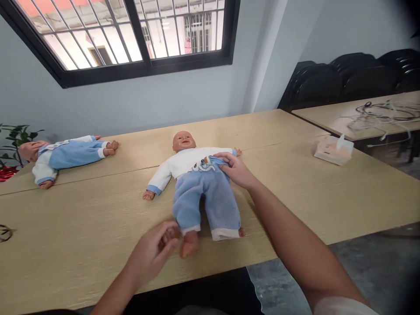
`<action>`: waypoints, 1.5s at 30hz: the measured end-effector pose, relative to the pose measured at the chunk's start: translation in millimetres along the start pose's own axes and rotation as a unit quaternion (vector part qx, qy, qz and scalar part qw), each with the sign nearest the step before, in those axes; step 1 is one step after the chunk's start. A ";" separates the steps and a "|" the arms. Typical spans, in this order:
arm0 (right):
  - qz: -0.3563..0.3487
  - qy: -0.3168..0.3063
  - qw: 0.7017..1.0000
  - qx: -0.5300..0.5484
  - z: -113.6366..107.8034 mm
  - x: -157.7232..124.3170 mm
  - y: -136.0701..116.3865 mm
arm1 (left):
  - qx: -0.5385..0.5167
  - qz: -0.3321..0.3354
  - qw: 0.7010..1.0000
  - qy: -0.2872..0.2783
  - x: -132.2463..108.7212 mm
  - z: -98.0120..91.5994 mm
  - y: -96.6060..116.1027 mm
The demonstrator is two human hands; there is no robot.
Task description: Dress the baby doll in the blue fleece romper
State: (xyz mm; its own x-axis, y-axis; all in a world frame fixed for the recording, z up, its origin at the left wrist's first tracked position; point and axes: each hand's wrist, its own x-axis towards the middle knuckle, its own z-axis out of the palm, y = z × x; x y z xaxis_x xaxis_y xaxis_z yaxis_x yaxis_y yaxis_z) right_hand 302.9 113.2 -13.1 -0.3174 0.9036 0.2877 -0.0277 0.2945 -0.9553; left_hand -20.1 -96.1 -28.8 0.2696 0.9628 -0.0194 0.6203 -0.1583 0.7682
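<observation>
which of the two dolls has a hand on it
The middle doll: the right hand lies at its waist, with the left hand close to its foot. The other doll, at far left, has neither hand on it.

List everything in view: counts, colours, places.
near doll: 1, dressed white and blue, mid-table
far doll: 1, dressed white and blue, left
tissue box: 1, pale, table's right side
cables: several, black and white, right-hand table
tables: at least 2, pale wood, centre, right
chairs: several, black, back right
window: 1, black-framed, back wall
plant: 1, green, left edge
bright item: 1, red, below plant
unclear item: 1, dark, left edge
left hand: 1, bare, by near doll's foot
right hand: 1, bare, at near doll's waist
</observation>
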 end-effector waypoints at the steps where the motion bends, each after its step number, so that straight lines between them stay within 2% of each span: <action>1: -0.007 0.011 1.000 0.005 2.4 0.0 0.2 | 0.008 0.006 1.000 -0.003 10.7 -8.3 -1.5; 2: -0.014 0.019 1.000 0.011 4.7 0.0 0.5 | 0.016 0.004 1.000 0.017 25.0 -16.8 -3.2; 4: -0.023 0.026 0.999 0.019 9.1 -0.4 1.0 | 0.046 -0.004 0.995 0.092 62.3 -33.3 -5.0; 7: -0.054 0.036 0.998 0.008 14.3 -1.6 0.2 | 0.062 0.062 0.990 0.108 124.5 -51.1 1.2; 10: -0.098 0.066 0.993 -0.004 17.3 -2.0 -3.0 | 0.061 0.158 0.986 -0.003 166.9 -56.0 14.6; 12: -0.097 0.095 0.991 -0.009 17.7 -2.0 -5.6 | 0.010 0.160 0.985 -0.064 178.6 -52.7 20.2; 13: -0.083 0.108 0.990 -0.019 17.4 -2.0 -6.7 | -0.042 0.142 0.987 -0.065 180.7 -49.7 20.7; 15: -0.043 0.115 0.990 -0.062 15.9 -2.0 -7.9 | -0.188 0.094 0.978 -0.009 181.4 -43.4 17.0; 17: -0.008 0.102 0.989 -0.111 13.6 -1.9 -7.6 | -0.325 0.060 0.941 0.067 181.4 -40.0 9.7; 18: 0.004 0.097 0.987 -0.125 12.5 -1.7 -6.9 | -0.356 0.046 0.929 0.086 182.0 -40.4 5.9; 19: 0.011 0.096 0.987 -0.126 11.5 -1.3 -6.0 | -0.359 0.028 0.929 0.088 182.9 -42.3 2.5; 21: 0.024 0.099 0.991 -0.092 10.0 -0.1 -4.1 | -0.306 -0.009 0.950 0.066 184.9 -49.6 -2.0; 23: 0.030 0.107 0.993 -0.040 9.2 1.4 -2.3 | -0.278 -0.022 0.958 0.072 186.6 -57.8 -2.9; 27: 0.017 0.149 0.988 0.037 7.2 2.7 -0.4 | -0.392 0.040 0.910 0.133 189.1 -61.3 -2.3; 28: 0.016 0.152 0.986 0.061 6.4 2.4 -0.5 | -0.387 0.047 0.912 0.129 190.0 -59.3 -3.7; 32: 0.023 0.095 0.988 0.116 3.3 0.1 -1.4 | -0.188 0.024 0.977 0.101 195.0 -51.4 -16.6; 35: 0.023 0.064 0.997 0.026 3.1 -0.2 -0.4 | -0.114 0.012 0.985 0.127 198.6 -53.0 -25.1; 37: 0.016 0.075 0.994 -0.078 4.3 0.5 1.8 | -0.155 -0.009 0.977 0.147 200.1 -56.5 -26.2; 40: -0.004 0.126 0.975 -0.184 7.6 1.9 5.5 | -0.290 -0.031 0.941 0.173 201.7 -60.3 -22.4; 43: 0.002 0.147 0.974 -0.170 11.6 2.4 6.0 | -0.405 -0.015 0.895 0.185 202.2 -61.2 -17.5; 45: 0.019 0.143 0.982 -0.125 14.4 1.6 4.0 | -0.427 -0.016 0.888 0.170 201.2 -61.2 -14.6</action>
State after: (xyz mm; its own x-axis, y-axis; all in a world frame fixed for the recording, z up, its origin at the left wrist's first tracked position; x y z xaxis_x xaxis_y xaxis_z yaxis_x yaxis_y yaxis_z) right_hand 288.7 111.3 -17.4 -0.0343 0.9551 0.2944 0.2242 0.2944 -0.9290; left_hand -20.0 113.3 -4.8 -0.0668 0.9972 0.0336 -0.2000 -0.0464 0.9787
